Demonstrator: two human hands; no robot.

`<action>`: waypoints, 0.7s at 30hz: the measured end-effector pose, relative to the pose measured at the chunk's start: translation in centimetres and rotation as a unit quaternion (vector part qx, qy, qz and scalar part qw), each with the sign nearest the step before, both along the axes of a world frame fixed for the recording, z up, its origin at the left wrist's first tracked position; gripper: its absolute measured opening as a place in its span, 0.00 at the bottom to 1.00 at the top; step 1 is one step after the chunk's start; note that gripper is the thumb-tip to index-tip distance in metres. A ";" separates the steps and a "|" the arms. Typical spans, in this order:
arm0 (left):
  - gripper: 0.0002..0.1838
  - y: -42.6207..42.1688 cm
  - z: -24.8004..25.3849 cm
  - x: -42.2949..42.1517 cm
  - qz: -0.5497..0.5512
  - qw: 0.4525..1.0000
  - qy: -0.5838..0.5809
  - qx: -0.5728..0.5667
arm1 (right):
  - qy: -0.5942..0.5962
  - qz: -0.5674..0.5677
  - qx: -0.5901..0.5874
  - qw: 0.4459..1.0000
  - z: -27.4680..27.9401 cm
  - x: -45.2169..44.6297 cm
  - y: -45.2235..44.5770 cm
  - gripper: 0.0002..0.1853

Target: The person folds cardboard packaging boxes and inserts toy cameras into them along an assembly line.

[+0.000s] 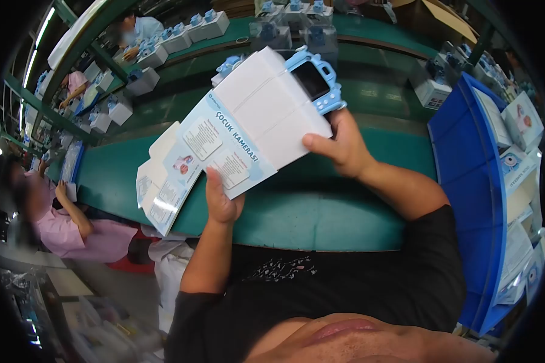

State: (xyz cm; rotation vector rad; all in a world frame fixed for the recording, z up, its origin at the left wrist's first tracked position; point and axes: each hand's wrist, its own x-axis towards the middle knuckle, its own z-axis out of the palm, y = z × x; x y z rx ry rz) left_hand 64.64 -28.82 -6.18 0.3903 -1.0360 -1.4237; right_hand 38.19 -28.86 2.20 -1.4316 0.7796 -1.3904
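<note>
Clasping the white box [263,94] near its lower corner—thumb on top, other fingers partly hidden behind—the right hand [347,148] is just below the blue toy camera [312,81] at the box's end. The left hand [224,199] grips the printed carton [203,142] alongside, thumb on its face—other fingers hidden—above the green workbench [357,212], left of the blue bin [471,199].

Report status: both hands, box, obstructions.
Left hand holding printed carton. Right hand gripping white box end, near blue camera. Both tilted above green bench. Blue bin off right, not blocking.
</note>
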 end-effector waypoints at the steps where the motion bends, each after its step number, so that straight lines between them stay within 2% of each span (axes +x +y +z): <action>1: 0.35 -0.1 -0.2 0.0 0.007 1.000 0.010 0.010 | -0.010 0.011 -0.003 1.000 -0.1 0.1 0.0 0.40; 5: 0.36 -0.4 -0.4 0.4 -0.065 0.998 0.014 -0.004 | 0.037 0.010 -0.076 0.996 -0.4 1.0 0.2 0.44; 6: 0.36 -0.8 -0.3 0.0 -0.080 0.996 0.024 -0.019 | 0.101 0.021 -0.081 0.991 -0.1 1.0 0.2 0.45; 7: 0.36 -0.9 -0.3 0.0 -0.079 0.997 -0.020 -0.008 | 0.163 0.036 -0.083 0.983 0.2 1.3 0.3 0.46; 10: 0.37 -1.3 -0.1 -0.1 -0.055 0.986 -0.157 0.031 | 0.240 0.025 -0.056 0.969 -1.3 1.8 -0.4 0.49; 12: 0.37 -2.9 -0.3 0.2 -0.019 0.970 -0.241 0.025 | 0.190 0.024 -0.006 0.982 -0.3 0.7 -1.1 0.55; 13: 0.37 -3.0 0.9 0.9 -0.032 0.968 -0.247 0.018 | 0.185 0.008 -0.007 0.983 -0.1 -0.2 -1.8 0.55; 15: 0.40 -1.8 4.8 3.6 0.041 0.894 -0.443 -0.050 | 0.240 -0.144 -0.096 0.955 0.2 -2.9 -4.5 0.59; 17: 0.47 -0.9 5.9 9.2 0.179 0.752 -0.609 -0.178 | 0.315 -0.277 -0.062 0.906 1.4 -6.4 -6.9 0.61; 18: 0.50 -0.5 6.2 12.0 0.220 0.730 -0.630 -0.145 | 0.343 -0.352 -0.056 0.869 1.8 -8.3 -7.9 0.60; 20: 0.53 -1.3 4.0 18.6 0.301 0.510 -0.796 -0.122 | 0.402 -0.512 -0.074 0.756 0.0 -12.9 -11.4 0.55; 21: 0.53 -1.8 3.8 19.9 0.289 0.506 -0.801 -0.137 | 0.415 -0.550 -0.021 0.724 -0.7 -14.9 -13.1 0.51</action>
